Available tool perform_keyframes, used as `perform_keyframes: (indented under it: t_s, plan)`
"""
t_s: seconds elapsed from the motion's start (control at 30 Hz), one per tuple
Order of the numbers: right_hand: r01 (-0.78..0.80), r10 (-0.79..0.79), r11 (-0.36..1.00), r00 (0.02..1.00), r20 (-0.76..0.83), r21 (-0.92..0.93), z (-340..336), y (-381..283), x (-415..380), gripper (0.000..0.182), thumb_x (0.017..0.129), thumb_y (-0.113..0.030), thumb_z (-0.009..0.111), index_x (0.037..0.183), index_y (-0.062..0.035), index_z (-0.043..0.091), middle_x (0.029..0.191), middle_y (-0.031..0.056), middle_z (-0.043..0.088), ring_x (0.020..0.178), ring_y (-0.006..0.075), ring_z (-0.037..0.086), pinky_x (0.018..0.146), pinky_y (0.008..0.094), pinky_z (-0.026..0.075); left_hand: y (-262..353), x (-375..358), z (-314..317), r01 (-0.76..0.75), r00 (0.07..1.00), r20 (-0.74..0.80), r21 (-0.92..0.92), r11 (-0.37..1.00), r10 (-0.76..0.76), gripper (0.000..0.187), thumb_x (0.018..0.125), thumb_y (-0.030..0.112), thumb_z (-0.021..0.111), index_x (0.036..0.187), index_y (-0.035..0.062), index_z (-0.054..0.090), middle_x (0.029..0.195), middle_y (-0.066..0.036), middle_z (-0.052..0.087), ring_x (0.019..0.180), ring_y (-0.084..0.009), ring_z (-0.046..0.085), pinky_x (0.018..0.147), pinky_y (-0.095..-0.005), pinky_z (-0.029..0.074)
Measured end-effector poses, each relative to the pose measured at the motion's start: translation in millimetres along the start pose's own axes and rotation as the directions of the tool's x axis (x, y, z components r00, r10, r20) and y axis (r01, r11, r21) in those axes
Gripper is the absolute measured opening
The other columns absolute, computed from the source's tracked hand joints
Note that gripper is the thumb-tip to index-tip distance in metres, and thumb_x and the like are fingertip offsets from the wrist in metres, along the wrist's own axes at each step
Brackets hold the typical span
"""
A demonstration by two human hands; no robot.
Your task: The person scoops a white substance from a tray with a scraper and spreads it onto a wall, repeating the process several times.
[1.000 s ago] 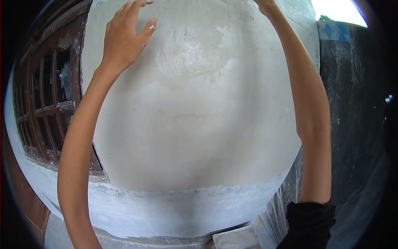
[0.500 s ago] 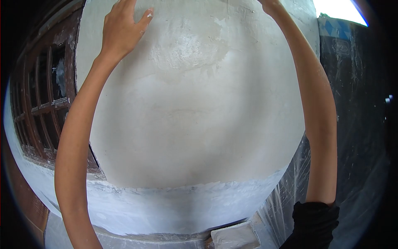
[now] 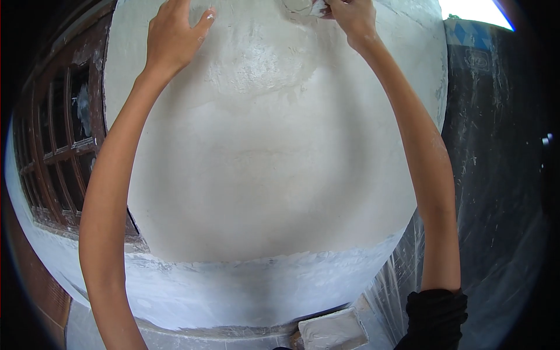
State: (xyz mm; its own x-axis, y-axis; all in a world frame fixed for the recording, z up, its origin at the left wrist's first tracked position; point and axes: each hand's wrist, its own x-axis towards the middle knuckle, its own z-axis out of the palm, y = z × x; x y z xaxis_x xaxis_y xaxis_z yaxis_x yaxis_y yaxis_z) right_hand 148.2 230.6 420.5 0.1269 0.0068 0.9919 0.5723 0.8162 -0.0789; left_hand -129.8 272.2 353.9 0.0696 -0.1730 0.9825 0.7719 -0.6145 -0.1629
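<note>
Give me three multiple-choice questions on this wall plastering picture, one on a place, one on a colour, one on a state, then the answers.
1. Where is the window?
A. Left of the plastered wall
B. Right of the wall
C. Above both hands

2. What colour is the sleeve on the right arm?
A. White
B. Black
C. Red

3. How does the left hand lie?
A. Closed in a fist
B. Hanging at the person's side
C. Open, flat against the wall

Answers:
1. A, the brown wooden frame sits at the left edge, beside the wall.
2. B, dark cloth shows at the bottom right.
3. C, its fingers spread on the plaster, while the right hand grips a small tool at the top edge.
</note>
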Motion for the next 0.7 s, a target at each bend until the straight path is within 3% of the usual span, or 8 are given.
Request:
perform_keyframes:
  t_s: [0.07, 0.2, 0.33, 0.43, 0.47, 0.57, 0.63, 0.7]
  plan:
    - [0.02, -0.019, 0.997, 1.0, 0.018, -0.076, 17, 8, -18, 0.028, 0.091, -0.011, 0.066, 0.114, 0.0048, 0.065, 0.088, 0.0157, 0.071, 0.067, 0.0164, 0.067, 0.055, 0.0311, 0.058, 4, -1, 4, 0.02, 1.0, -0.01, -0.064, 0.998, -0.021, 0.049, 0.09, 0.018, 0.061, 0.133, 0.0047, 0.045, 0.133, -0.019, 0.051, 0.129, -0.0348, 0.046, 0.11, -0.0475, 0.033]
    - [-0.039, -0.016, 0.969, 0.975, -0.224, -0.242, -10, 18, -12, 0.024, 0.091, -0.009, 0.065, 0.109, 0.0065, 0.066, 0.085, 0.0175, 0.071, 0.06, 0.0171, 0.068, 0.053, 0.031, 0.057, 5, -10, 5, 0.005, 1.0, 0.007, -0.003, 1.0, -0.005, 0.048, 0.09, 0.018, 0.062, 0.133, 0.0046, 0.045, 0.133, -0.02, 0.051, 0.129, -0.035, 0.045, 0.11, -0.0478, 0.033]
    - [-0.038, -0.005, 0.995, 0.901, -0.434, -0.09, -16, 11, 2, 0.024, 0.093, -0.008, 0.063, 0.112, 0.0057, 0.064, 0.084, 0.0147, 0.071, 0.058, 0.0157, 0.065, 0.051, 0.0276, 0.054, 0, -9, 4, -0.031, 0.999, 0.004, -0.016, 0.999, 0.031, 0.049, 0.089, 0.017, 0.063, 0.133, 0.005, 0.045, 0.133, -0.02, 0.051, 0.129, -0.0354, 0.045, 0.11, -0.0478, 0.033]
    - [0.033, -0.034, 0.999, 0.994, -0.1, -0.009, 20, -7, -15, 0.026, 0.093, -0.009, 0.064, 0.115, 0.0053, 0.064, 0.086, 0.0137, 0.071, 0.065, 0.0137, 0.065, 0.055, 0.0286, 0.055, 1, -7, 10, 0.001, 1.0, -0.02, -0.061, 0.998, -0.002, 0.049, 0.088, 0.017, 0.063, 0.133, 0.005, 0.045, 0.132, -0.02, 0.051, 0.129, -0.0357, 0.045, 0.11, -0.0479, 0.033]
    - [-0.035, 0.034, 0.999, 0.999, -0.033, -0.032, 30, -11, -22, 0.026, 0.092, -0.01, 0.065, 0.114, 0.005, 0.065, 0.086, 0.0139, 0.072, 0.066, 0.0131, 0.065, 0.057, 0.0295, 0.055, 2, -7, 14, 0.026, 0.999, -0.029, -0.092, 0.995, -0.029, 0.05, 0.088, 0.017, 0.063, 0.133, 0.0049, 0.046, 0.132, -0.02, 0.052, 0.129, -0.0359, 0.045, 0.11, -0.0479, 0.033]
    - [-0.045, 0.041, 0.995, 0.998, -0.04, -0.084, 42, -5, -25, 0.026, 0.092, -0.01, 0.065, 0.113, 0.0042, 0.066, 0.085, 0.0149, 0.072, 0.067, 0.0147, 0.067, 0.058, 0.0301, 0.056, 4, -9, 15, 0.021, 1.0, 0.004, -0.125, 0.992, -0.02, 0.051, 0.088, 0.018, 0.063, 0.134, 0.0045, 0.046, 0.132, -0.021, 0.052, 0.131, -0.0363, 0.044, 0.111, -0.0479, 0.032]
    - [-0.106, 0.024, 0.944, 0.967, -0.254, -0.313, 20, 9, -13, 0.037, 0.086, -0.014, 0.072, 0.116, 0.0073, 0.066, 0.097, 0.0162, 0.072, 0.073, 0.02, 0.071, 0.068, 0.0289, 0.062, -9, -11, 23, -0.052, 0.998, -0.037, -0.128, 0.99, 0.048, 0.047, 0.092, 0.026, 0.06, 0.135, 0.0103, 0.048, 0.134, -0.014, 0.054, 0.132, -0.0326, 0.045, 0.111, -0.047, 0.033]
    - [-0.149, 0.053, 0.971, 0.898, -0.436, -0.188, 0, 16, 3, 0.036, 0.085, -0.016, 0.072, 0.113, 0.0074, 0.067, 0.095, 0.0171, 0.072, 0.073, 0.0203, 0.071, 0.071, 0.0298, 0.06, -14, -13, 21, -0.113, 0.992, -0.077, -0.13, 0.985, 0.104, 0.045, 0.095, 0.035, 0.058, 0.135, 0.0161, 0.05, 0.136, -0.008, 0.056, 0.133, -0.029, 0.046, 0.112, -0.0461, 0.034]
